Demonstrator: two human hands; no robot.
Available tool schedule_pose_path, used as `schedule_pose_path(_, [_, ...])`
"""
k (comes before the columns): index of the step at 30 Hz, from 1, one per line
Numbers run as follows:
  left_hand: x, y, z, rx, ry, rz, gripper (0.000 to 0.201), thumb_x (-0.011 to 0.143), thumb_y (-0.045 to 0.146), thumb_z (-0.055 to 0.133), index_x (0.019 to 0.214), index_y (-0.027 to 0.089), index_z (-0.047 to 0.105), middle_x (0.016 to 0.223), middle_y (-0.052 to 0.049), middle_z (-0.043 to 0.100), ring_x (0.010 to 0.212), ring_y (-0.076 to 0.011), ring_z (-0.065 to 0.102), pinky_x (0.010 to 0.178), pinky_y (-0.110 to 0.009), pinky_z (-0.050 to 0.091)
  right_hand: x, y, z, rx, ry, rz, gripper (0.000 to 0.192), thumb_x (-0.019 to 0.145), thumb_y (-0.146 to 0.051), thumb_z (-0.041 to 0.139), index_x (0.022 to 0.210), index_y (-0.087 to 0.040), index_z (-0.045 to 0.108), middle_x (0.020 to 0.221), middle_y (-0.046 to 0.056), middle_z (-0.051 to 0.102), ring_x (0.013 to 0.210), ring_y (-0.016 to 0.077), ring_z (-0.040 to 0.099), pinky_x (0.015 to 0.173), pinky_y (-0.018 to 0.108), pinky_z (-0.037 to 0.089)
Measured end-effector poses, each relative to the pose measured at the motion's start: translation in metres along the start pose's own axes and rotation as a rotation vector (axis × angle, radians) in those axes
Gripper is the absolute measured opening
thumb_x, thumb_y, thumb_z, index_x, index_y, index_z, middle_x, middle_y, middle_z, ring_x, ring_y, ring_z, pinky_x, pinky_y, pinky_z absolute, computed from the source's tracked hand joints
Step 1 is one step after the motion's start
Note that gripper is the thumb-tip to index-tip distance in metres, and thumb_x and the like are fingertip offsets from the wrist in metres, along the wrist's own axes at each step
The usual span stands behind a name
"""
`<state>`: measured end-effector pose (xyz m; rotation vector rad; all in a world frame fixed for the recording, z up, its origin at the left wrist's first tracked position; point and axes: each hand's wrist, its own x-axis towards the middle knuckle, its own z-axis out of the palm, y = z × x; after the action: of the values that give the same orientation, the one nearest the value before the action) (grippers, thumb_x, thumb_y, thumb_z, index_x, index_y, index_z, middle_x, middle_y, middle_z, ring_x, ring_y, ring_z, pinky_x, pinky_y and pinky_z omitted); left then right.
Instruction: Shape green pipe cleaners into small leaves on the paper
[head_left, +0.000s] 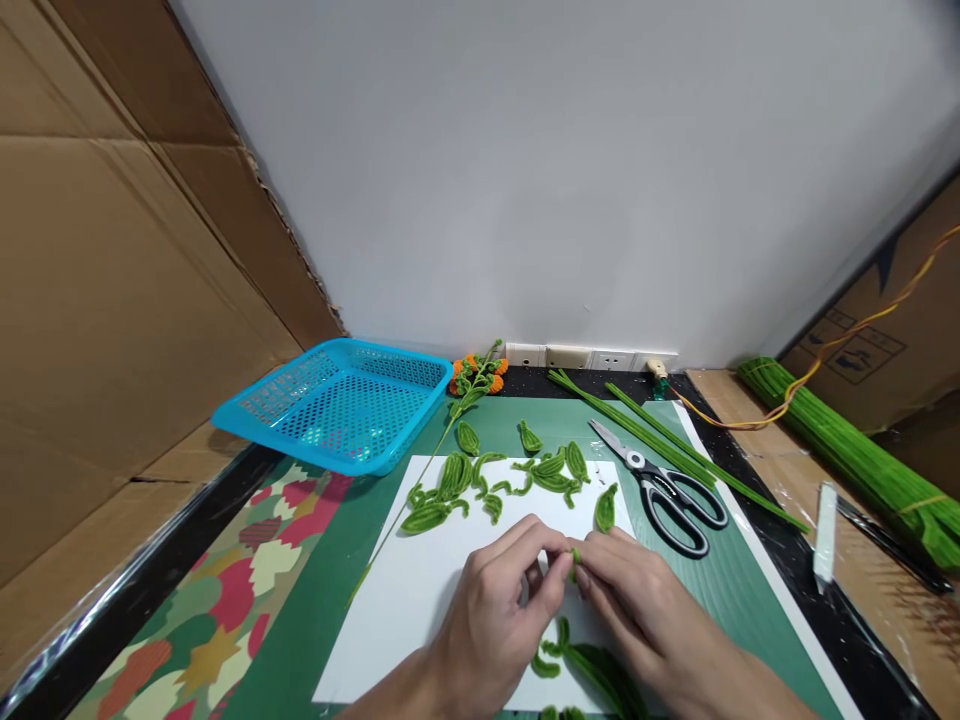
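Note:
My left hand [499, 610] and my right hand [637, 605] meet over a white sheet [420, 590], fingertips pinched together on a green pipe cleaner [574, 562] that bends between them and trails down toward me [592, 665]. Several finished green pipe-cleaner leaves [510, 475] lie scattered on the far part of the sheet. A long thin stem with orange and green flowers [474, 378] lies diagonally left of the leaves.
Black-handled scissors [664, 488] lie right of the sheet beside long green pipe cleaners [660, 440]. A blue mesh basket [341, 402] stands at the back left. A thick bundle of green pipe cleaners [855, 450] and a white stick [824, 535] lie at right. Cardboard walls flank both sides.

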<state>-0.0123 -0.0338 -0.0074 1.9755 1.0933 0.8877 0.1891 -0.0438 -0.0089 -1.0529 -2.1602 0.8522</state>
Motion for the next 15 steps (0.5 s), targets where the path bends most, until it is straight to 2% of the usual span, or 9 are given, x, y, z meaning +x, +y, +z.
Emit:
schedule_pose_path(4, [0.0000,0.0000,0.0005,0.016,-0.011,-0.022,0.021,0.109,0.032,0.051,0.098,0.021,0.065,0.084,0.000,0.059,0.066,-0.0130,0.050,0.062,-0.026,0.039,-0.0028,-0.0016,0.0009,-0.017,0.018,0.041,0.026,0.111,-0.021,0.038,0.097,-0.021,0.061,0.087,0.004,0.067,0.078,0.0206,0.058,0.076,0.034,0.048])
schedule_pose_path(10, [-0.0013,-0.0036,0.0006,0.020,-0.048,-0.043,0.022,0.110,0.034,0.049,0.099,0.022,0.064,0.085,0.000,0.059,0.066,-0.0129,0.051,0.062,-0.027,0.039,-0.0015,-0.0018,-0.0006,-0.018,0.059,0.027,0.028,0.111,-0.025,0.041,0.095,-0.023,0.064,0.080,0.003,0.069,0.075,0.0201,0.063,0.090,0.037,0.052])
schedule_pose_path(15, [-0.0013,-0.0049,0.0000,0.001,-0.068,-0.071,0.023,0.109,0.037,0.050,0.101,0.022,0.065,0.085,0.000,0.059,0.065,-0.0124,0.053,0.061,-0.026,0.041,0.0010,-0.0042,-0.0043,-0.023,0.043,0.031,0.027,0.110,-0.020,0.042,0.092,-0.022,0.062,0.083,0.003,0.070,0.076,0.0199,0.063,0.083,0.034,0.050])
